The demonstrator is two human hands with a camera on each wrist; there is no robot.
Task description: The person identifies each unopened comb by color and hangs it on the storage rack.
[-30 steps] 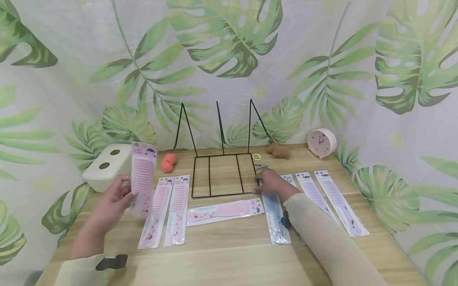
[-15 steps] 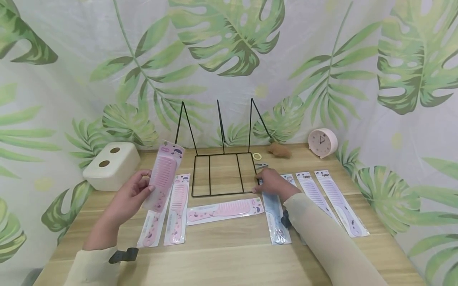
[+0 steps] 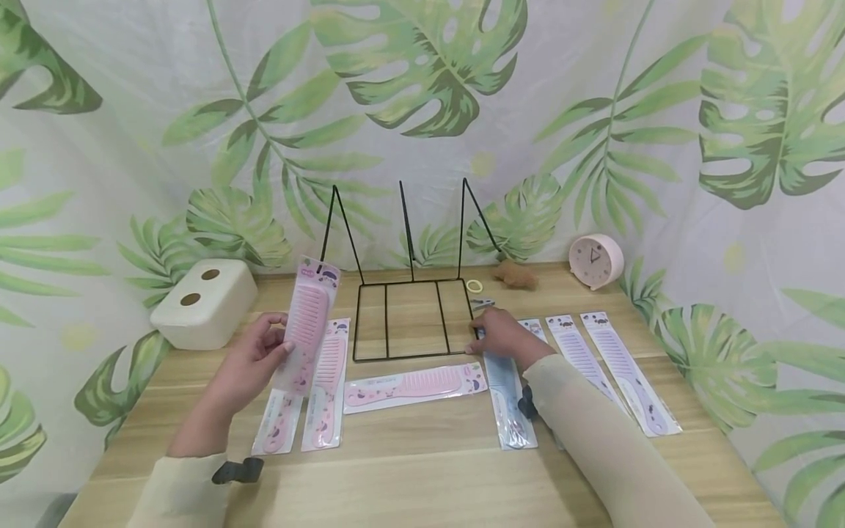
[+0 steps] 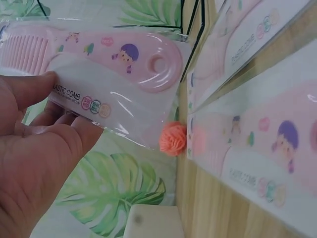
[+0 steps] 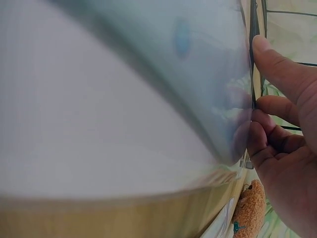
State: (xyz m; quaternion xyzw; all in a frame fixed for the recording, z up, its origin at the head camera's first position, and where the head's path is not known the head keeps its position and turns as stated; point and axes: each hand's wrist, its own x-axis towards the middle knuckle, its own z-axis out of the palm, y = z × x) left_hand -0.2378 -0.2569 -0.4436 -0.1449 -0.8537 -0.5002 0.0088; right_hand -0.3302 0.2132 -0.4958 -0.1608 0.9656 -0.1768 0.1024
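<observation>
My left hand (image 3: pixel 254 363) pinches a pink plastic comb in a clear-fronted packet (image 3: pixel 306 323), held up off the table and tilted slightly right. The packet's top, with its hanging hole, overlaps the tip of the left prong of a black wire display rack (image 3: pixel 387 323). In the left wrist view, thumb and fingers grip the comb packet (image 4: pixel 114 74) by its long edge. My right hand (image 3: pixel 502 339) holds the rack's base at its right side; the right wrist view shows the thumb and curled fingers (image 5: pixel 277 106) at the black wire. A packeted blue comb (image 3: pixel 507 403) lies beneath that wrist.
Packeted pink combs (image 3: pixel 323 422) lie at left, another pink comb (image 3: pixel 416 387) in front of the rack, purple combs (image 3: pixel 627 374) at right. Behind are a white box (image 3: pixel 205 304), a pink clock (image 3: pixel 596 262), a brown plush (image 3: pixel 516 275), a yellow ring (image 3: pixel 474 286) and a clip (image 3: pixel 482 303).
My left hand has carried the pink comb rightward, bringing its packet's top to the rack's left prong. My right hand has stayed on the rack.
</observation>
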